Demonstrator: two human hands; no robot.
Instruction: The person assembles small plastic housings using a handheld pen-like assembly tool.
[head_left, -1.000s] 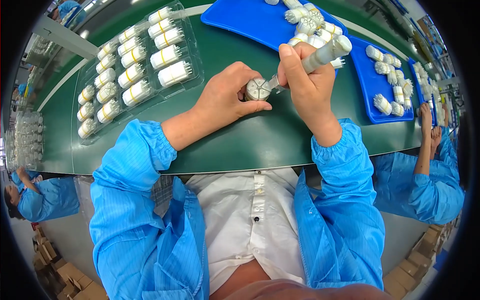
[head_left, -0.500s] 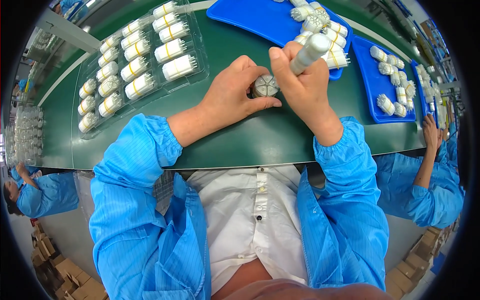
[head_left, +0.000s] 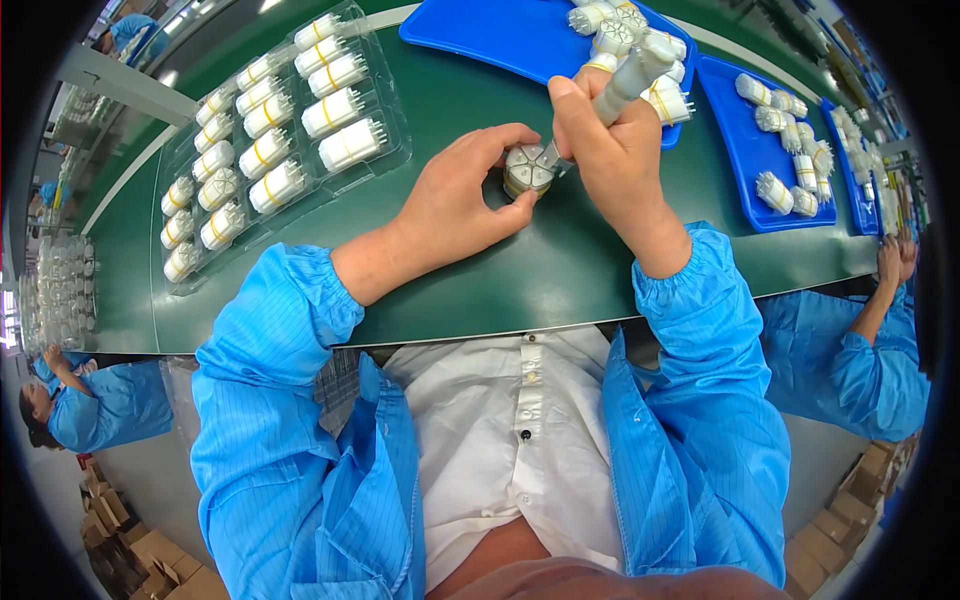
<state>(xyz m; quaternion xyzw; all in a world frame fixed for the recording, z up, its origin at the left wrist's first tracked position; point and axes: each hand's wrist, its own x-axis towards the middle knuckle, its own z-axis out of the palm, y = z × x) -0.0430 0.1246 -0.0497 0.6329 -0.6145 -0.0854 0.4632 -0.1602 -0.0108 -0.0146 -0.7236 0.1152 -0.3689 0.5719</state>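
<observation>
On a green surface [head_left: 450,290], the left hand [head_left: 455,205] was closed around a small round white part [head_left: 527,168] standing just ahead of the person's chest. The right hand [head_left: 615,165] was clamped on a pale pen-like tool [head_left: 625,82], its tip touching the part's top. The part looked light, rigid and plastic, best gripped by its sides. A clear tray [head_left: 270,150] of similar pieces lay left, blue trays [head_left: 500,35] behind and right; open room remained toward the near edge.

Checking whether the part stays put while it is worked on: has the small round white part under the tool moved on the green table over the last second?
No. The round white part sits at the same spot beside the large blue tray, pinned by the left hand; the shifts look like head-camera motion.
</observation>
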